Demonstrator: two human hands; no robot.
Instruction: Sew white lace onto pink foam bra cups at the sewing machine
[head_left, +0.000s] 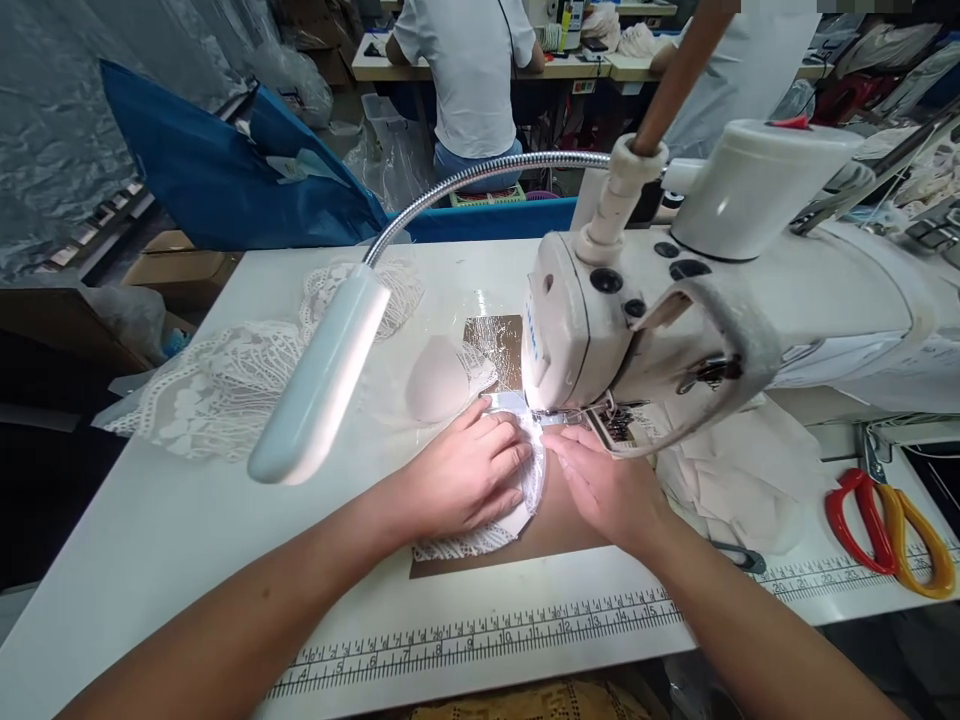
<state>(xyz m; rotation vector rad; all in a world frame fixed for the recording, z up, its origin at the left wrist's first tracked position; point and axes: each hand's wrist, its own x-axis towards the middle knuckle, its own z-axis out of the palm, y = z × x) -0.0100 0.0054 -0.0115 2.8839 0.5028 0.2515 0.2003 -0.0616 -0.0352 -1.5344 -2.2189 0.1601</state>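
Note:
A curved white piece of lace fabric (pixel 531 490) lies on a brown plate (pixel 570 510) at the sewing machine (pixel 577 310). My left hand (pixel 480 465) rests flat on this piece, fingers spread slightly and pressing it down. Close to the presser foot (pixel 551 416), my right hand (pixel 600 480) is closed, thumb and fingers pinching the right edge of the lace piece. The needle itself is too small to make out. Just beyond my left hand lies a pale moulded cup (pixel 437 380) with lace along its side.
Lace pieces (pixel 232 390) lie left, under a gooseneck lamp (pixel 319 385). Pale fabric (pixel 739 470) is heaped right of the machine, near scissors (pixel 892 530) with red and yellow handles. A printed ruler (pixel 480 640) runs along the front edge. A person (pixel 476 80) sits ahead.

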